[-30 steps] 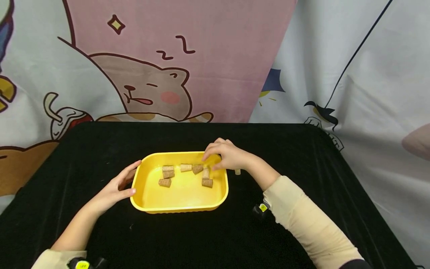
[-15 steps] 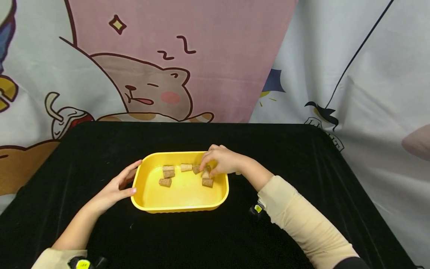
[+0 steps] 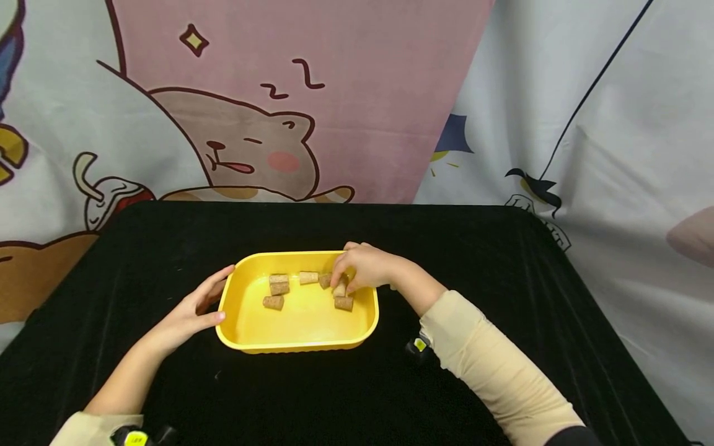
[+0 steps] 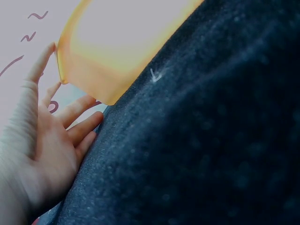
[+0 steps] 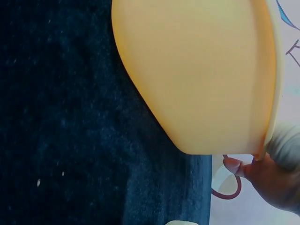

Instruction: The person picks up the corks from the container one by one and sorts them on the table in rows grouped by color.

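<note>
Several small tapered corks lie in a yellow plastic tray [image 3: 295,344] in the head view. My right hand [image 3: 368,267] reaches over the tray's far right corner and pinches a pale cork [image 3: 339,288] between thumb and fingers. Just below that is a darker cork [image 3: 343,303]; another brown cork [image 3: 325,281] is partly covered by the fingers. My left hand [image 3: 189,314] rests against the left end of the tray, fingers spread and fairly straight along the rim. In the left wrist view, the left hand [image 4: 51,140] touches the tray's outer wall [image 4: 93,79].
A light cork [image 3: 308,278] sits near the far wall, with more brown corks [image 3: 273,302] on the left side. Black cloth [image 3: 290,396] covers the table. Behind hangs a printed curtain [image 3: 362,111]. A pale object [image 5: 182,222] shows at the right wrist view's bottom edge.
My right hand has come down and slightly left into the tray, its fingers closing on the pale cork. The left hand and the tray have stayed in place.
</note>
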A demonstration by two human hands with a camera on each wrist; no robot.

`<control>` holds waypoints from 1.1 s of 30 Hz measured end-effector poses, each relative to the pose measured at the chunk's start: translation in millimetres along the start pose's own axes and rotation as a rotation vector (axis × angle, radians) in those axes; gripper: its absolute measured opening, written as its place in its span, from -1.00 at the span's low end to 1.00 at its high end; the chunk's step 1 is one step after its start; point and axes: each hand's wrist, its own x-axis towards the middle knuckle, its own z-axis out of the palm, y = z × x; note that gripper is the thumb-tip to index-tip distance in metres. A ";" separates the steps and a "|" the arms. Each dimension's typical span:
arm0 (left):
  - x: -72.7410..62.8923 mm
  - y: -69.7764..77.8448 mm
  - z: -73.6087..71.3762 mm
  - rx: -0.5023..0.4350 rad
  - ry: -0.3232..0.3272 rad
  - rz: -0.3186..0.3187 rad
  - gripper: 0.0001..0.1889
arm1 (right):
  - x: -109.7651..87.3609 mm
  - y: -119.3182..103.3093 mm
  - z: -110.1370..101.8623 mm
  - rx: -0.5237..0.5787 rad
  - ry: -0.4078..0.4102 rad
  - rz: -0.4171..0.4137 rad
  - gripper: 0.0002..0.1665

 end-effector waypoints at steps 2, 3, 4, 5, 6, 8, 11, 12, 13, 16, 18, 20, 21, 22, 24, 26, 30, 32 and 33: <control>-0.4 0.0 -0.6 0.000 -0.001 0.003 -0.29 | 1.8 -2.2 0.1 -0.021 0.004 0.006 -0.74; -0.5 -0.1 -0.9 -0.001 -0.001 0.005 -0.29 | 2.9 -3.3 0.2 -0.041 0.007 0.005 -0.75; -0.5 -0.2 -1.1 -0.002 -0.001 0.006 -0.29 | 3.8 -4.4 0.3 -0.062 0.010 0.005 -0.75; -0.5 -0.3 -1.3 -0.002 -0.001 0.008 -0.29 | 4.7 -5.6 0.4 -0.083 0.012 0.004 -0.77; -0.6 -0.5 -1.5 -0.003 -0.002 0.009 -0.29 | 5.5 -6.8 0.5 -0.105 0.013 0.003 -0.78; -0.6 -1.0 -1.7 -0.007 -0.003 0.010 -0.29 | 6.7 -8.4 1.0 -0.145 0.012 0.003 -0.80; -0.6 -1.9 -1.6 -0.013 -0.007 0.009 -0.29 | 7.2 -9.6 1.9 -0.170 0.013 0.005 -0.82; -0.6 -2.0 -1.4 -0.016 -0.009 0.008 -0.29 | 7.1 -9.5 2.2 -0.174 0.014 0.003 -0.83; -0.6 -2.1 -1.1 -0.017 -0.010 0.007 -0.29 | 6.7 -9.2 2.4 -0.172 0.017 0.000 -0.83; -0.4 -1.8 0.0 -0.016 -0.008 0.004 -0.29 | 5.2 -7.4 2.5 -0.154 0.033 -0.007 -0.83; -0.2 -1.5 0.6 -0.016 -0.006 0.002 -0.29 | 3.7 -6.7 1.7 -0.117 0.044 -0.004 -0.83; -0.1 -1.3 0.7 -0.014 -0.005 0.001 -0.30 | 2.3 -6.8 -0.1 -0.084 0.057 0.001 -0.83; -0.1 -1.2 0.7 -0.014 -0.004 0.002 -0.30 | 1.3 -7.5 -1.6 -0.072 0.066 -0.003 -0.83; -0.1 -1.1 0.7 -0.012 -0.003 0.002 -0.30 | 0.2 -8.3 -3.4 -0.066 0.076 -0.004 -0.83; -0.1 -0.8 0.4 -0.008 -0.002 0.002 -0.30 | -2.0 -9.3 -7.4 -0.068 0.100 -0.022 -0.84; 0.0 -0.9 0.0 -0.009 -0.003 0.005 -0.30 | -4.2 -10.4 -11.6 -0.080 0.121 -0.037 -0.82; -0.3 -1.4 -0.8 -0.014 -0.009 0.011 -0.29 | -8.2 -10.7 -16.8 -0.086 0.144 -0.052 -0.81; -0.4 -1.6 -0.9 -0.014 -0.010 0.009 -0.29 | -10.5 -10.7 -18.4 -0.074 0.163 -0.049 -0.81; -0.4 -1.6 -0.8 -0.013 -0.009 0.009 -0.29 | -12.1 -10.8 -19.2 -0.063 0.178 -0.050 -0.81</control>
